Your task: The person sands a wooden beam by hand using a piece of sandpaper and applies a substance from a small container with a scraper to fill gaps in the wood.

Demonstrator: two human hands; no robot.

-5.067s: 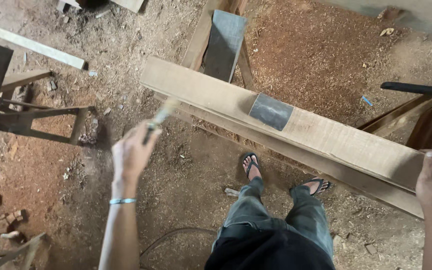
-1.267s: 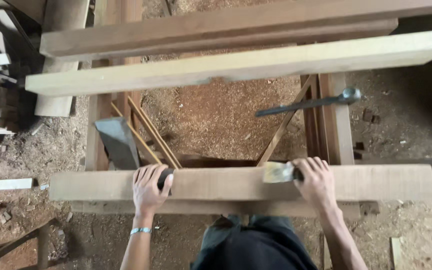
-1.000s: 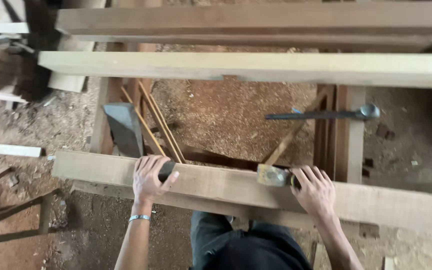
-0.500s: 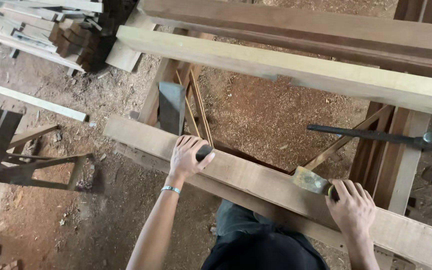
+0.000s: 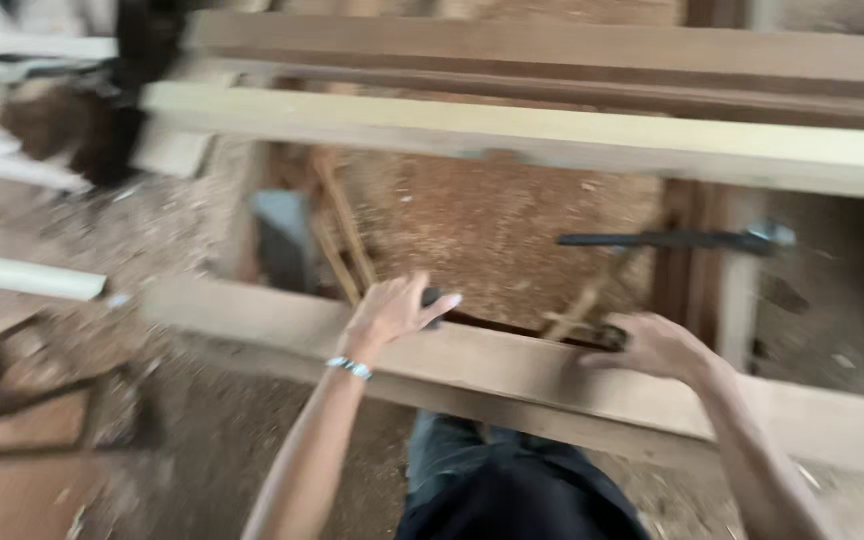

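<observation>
Head view, heavy motion blur, fine detail lost.

Sawdust floor (image 5: pixel 512 215) fills the background, reddish-brown, littered with scraps on the left.

Far beam (image 5: pixel 552 55): dark wood, runs across the top of frame. Pale beam (image 5: pixel 552 135) sits just in front of it, roughly parallel, lighter colour.

Near plank (image 5: pixel 492 370): long brown board running left to right, dropping slightly toward the right, directly in front of the person. Both hands are on it.

White strip (image 5: pixel 22 277) lies on the floor at far left, well apart from the plank.

Grey slab (image 5: pixel 287 240) stands tilted behind the plank, beside thin wooden slats (image 5: pixel 342 235).

Dark metal bar (image 5: pixel 672 240) lies level at right, beyond the plank, with a bright knob at its right end.

Left hand (image 5: pixel 389 315): resting on the plank's far edge, grip half closed over a small dark object (image 5: pixel 432 297), index finger extended. Can't tell what the object is. Beaded wristband (image 5: pixel 350 367) on that wrist.

Right hand (image 5: pixel 652 347): on the plank top further right, grip wrapped around a dark tool (image 5: pixel 602 335) whose tip points left along the board. Tool type unreadable in the blur.

Person's dark trousers (image 5: pixel 512 490) show below the plank, between the arms.
</observation>
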